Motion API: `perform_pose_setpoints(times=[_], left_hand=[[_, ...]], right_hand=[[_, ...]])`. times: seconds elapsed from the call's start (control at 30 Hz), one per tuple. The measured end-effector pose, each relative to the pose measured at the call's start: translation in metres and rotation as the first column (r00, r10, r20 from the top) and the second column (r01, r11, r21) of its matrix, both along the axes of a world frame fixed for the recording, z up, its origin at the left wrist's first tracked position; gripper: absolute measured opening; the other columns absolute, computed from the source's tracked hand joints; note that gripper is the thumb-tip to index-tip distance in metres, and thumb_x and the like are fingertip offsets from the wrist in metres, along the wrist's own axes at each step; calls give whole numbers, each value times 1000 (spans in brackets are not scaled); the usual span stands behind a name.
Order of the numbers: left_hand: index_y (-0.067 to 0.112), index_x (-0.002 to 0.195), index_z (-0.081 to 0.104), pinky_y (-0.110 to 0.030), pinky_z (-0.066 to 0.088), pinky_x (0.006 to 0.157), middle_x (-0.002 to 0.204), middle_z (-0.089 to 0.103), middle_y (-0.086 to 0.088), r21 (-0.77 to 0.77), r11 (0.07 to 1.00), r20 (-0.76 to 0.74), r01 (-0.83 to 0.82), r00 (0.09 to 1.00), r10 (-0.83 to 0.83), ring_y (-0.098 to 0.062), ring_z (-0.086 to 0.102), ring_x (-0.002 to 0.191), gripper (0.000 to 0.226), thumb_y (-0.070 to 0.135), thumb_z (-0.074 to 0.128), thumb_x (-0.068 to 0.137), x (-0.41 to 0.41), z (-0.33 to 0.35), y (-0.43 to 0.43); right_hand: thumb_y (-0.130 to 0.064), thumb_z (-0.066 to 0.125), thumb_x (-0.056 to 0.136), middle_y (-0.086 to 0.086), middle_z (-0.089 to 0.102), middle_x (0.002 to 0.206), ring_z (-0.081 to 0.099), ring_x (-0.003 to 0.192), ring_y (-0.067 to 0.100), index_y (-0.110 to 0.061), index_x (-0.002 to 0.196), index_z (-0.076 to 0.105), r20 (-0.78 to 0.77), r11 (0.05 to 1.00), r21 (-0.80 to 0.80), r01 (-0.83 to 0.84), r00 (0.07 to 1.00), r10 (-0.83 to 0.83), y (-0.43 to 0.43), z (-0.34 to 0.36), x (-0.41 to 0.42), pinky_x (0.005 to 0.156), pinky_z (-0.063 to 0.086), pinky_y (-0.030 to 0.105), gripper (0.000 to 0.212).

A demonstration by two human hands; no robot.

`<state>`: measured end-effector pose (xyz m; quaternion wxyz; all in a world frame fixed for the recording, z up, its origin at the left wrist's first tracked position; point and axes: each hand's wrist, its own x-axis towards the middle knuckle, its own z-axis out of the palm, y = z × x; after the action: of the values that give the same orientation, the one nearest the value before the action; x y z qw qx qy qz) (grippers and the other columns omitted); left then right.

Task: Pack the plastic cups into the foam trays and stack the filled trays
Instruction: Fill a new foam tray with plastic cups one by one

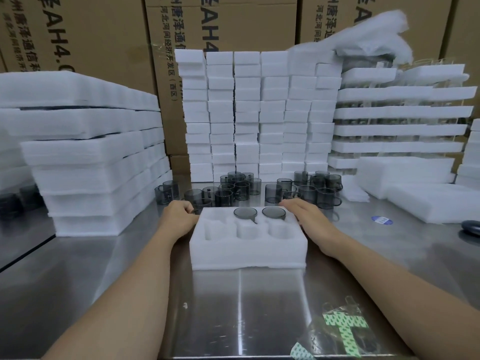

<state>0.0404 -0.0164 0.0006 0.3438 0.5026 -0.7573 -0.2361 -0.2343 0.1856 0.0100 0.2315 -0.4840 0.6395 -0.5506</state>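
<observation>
On the steel table (259, 302) a white six-pocket foam tray (248, 253) was set. Two smoky grey plastic cups (245, 213) were seated in its far-middle and far-right pockets. The left hand (176, 216) was curled at the far-left corner, grip not discernible. The right hand (304, 214) was rested straight-fingered on the right edge.

Fingertips of the left hand (179, 216) hide behind the foam tray (246, 253) at its far left corner, and the right edge cuts off a dark rounded object (471, 227)

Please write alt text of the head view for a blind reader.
A left hand and right hand flank a white foam tray on a steel table; two grey cups sit in its back pockets. Loose cups and foam stacks stand behind.
</observation>
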Motion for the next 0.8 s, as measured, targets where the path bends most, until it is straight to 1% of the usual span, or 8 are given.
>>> perform_pose_setpoints(times=[0.13,0.27,0.33,0.43,0.5,0.57,0.7,0.8], left_hand=[[19,63,44,-32,38,60,60,51,2,-130,990,-48,-50,998,44,-18,42,61,45,25,84,82,-2,-2,6],[19,69,45,-34,38,57,70,58,1,-332,934,-73,-135,990,117,-20,48,68,50,44,88,79,-9,11,24],[21,71,44,-33,33,55,72,56,2,-431,891,-46,-144,989,137,-16,48,71,53,45,90,80,-10,21,30],[22,70,40,-32,27,54,70,51,7,-532,839,-19,-109,993,117,-14,44,72,56,43,91,80,-8,32,35],[22,70,38,-32,28,54,71,50,7,-578,810,-32,-98,995,98,-15,45,72,58,43,90,81,-8,38,38],[22,71,37,-33,34,56,75,54,7,-616,782,-64,-91,996,65,-15,53,81,58,43,91,81,-10,42,42],[21,73,44,-25,35,61,90,65,14,-682,728,-124,-72,992,-18,-7,57,96,54,43,93,79,-21,50,54],[17,75,48,-28,48,73,112,76,11,-782,619,-186,-76,976,-115,-9,65,112,49,37,93,79,-31,56,64]], right_hand=[[-66,42,105,-6,73,128,64,122,19,-24,126,75,-139,986,154,64,989,-43,-10,8,-3,112,43,41,57],[-63,58,100,14,78,116,72,111,33,-16,113,81,-30,929,370,25,999,-14,-17,26,-6,95,50,40,53],[-54,66,98,18,79,107,72,89,31,-11,106,81,-17,922,381,61,998,-60,-23,31,-4,78,50,37,46],[-44,75,92,13,66,81,57,66,24,-11,88,75,2,940,308,150,987,-159,-31,25,-3,60,38,33,33],[-44,76,91,7,55,67,50,61,21,-16,70,61,-59,956,230,184,983,-175,-33,20,-6,59,35,31,38],[-39,74,92,0,65,74,58,72,19,-14,70,61,-231,954,128,273,943,-239,-33,18,-8,69,45,32,36],[-26,70,96,-9,75,97,69,98,16,-25,98,76,-338,952,-102,289,890,-307,-33,29,10,92,55,35,6],[-30,68,99,-14,69,109,64,100,12,-31,137,65,-409,957,-258,132,882,-232,-29,37,34,89,52,32,38]])
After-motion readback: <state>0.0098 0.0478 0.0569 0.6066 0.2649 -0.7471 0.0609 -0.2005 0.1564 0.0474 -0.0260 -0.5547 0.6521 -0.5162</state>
